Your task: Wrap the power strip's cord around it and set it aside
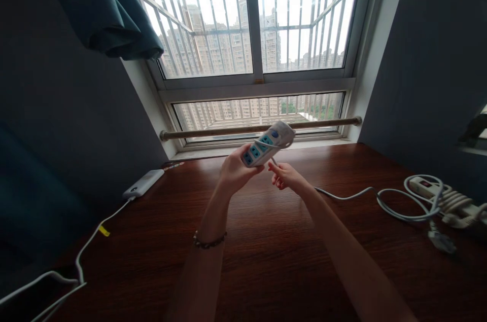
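Note:
A white power strip [255, 151] with blue sockets is tilted above the wooden tabletop, its far end raised to the right. My left hand [234, 170] is closed around its near end. Its white cord [342, 197] loops across the strip near the far end. Just right of the strip, my right hand [284, 176] pinches the cord between thumb and fingers. From there the cord runs along the table to a loose coil on the right, where a plug [441, 241] lies.
A second power strip [426, 187] with its cord wound around it lies at the right. On the left sits a white device [143, 183] with a cable attached. A horizontal rail [228, 131] crosses before the window, and a blue curtain [110, 12] hangs upper left.

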`<state>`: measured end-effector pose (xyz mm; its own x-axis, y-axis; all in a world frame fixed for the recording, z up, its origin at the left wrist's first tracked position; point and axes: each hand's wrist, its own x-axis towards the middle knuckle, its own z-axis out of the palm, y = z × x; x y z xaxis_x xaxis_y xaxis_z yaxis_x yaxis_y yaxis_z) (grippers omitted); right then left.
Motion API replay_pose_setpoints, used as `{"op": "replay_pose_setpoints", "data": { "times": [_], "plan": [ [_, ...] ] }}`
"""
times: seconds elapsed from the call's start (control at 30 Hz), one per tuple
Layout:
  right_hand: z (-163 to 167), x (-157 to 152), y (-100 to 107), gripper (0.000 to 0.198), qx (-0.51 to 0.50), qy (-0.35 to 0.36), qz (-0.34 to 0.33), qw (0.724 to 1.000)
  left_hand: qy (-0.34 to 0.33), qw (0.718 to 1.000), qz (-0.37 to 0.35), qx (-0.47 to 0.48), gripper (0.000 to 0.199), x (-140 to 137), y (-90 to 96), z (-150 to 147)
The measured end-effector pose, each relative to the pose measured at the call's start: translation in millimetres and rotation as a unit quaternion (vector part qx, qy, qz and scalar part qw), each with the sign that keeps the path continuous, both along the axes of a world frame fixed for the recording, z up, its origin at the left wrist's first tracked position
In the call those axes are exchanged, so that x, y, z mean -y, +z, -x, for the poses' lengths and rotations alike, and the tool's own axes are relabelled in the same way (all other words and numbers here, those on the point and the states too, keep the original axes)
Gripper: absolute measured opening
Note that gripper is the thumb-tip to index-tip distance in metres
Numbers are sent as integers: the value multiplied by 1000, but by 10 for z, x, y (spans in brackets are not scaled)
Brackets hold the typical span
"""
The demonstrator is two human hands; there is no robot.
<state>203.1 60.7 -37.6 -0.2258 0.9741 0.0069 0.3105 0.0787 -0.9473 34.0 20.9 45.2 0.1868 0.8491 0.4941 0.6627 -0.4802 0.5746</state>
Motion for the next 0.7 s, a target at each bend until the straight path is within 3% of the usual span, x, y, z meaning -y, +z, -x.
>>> {"op": "replay_pose_setpoints", "data": {
  "times": [0.07,0.1,0.2,0.3,0.4,0.47,0.6,0.7],
  "plan": [
    [22,6,-6,46,123,-28,-16,992,63,998,-13,-7,48,-66,-57,-4],
    [23,25,7,43,186,-36,-59,980,102,994,-20,-21,47,-95,-85,9],
    [9,135,118,33,310,-21,-239,920,202,975,-39,-87,49,-160,-161,79],
    [-19,256,280,20,368,-33,-336,866,234,954,-39,-182,50,-191,-207,134],
    [-81,326,406,19,391,-40,-380,837,190,946,-24,-263,50,-181,-223,123],
    [-142,349,460,17,379,-20,-395,837,143,944,-29,-297,52,-156,-224,97],
    [-248,388,533,12,320,55,-388,862,16,942,-44,-333,55,-93,-217,75],
    [-253,425,567,20,262,105,-365,887,-105,932,-23,-347,56,-33,-193,83]
  ]
}}
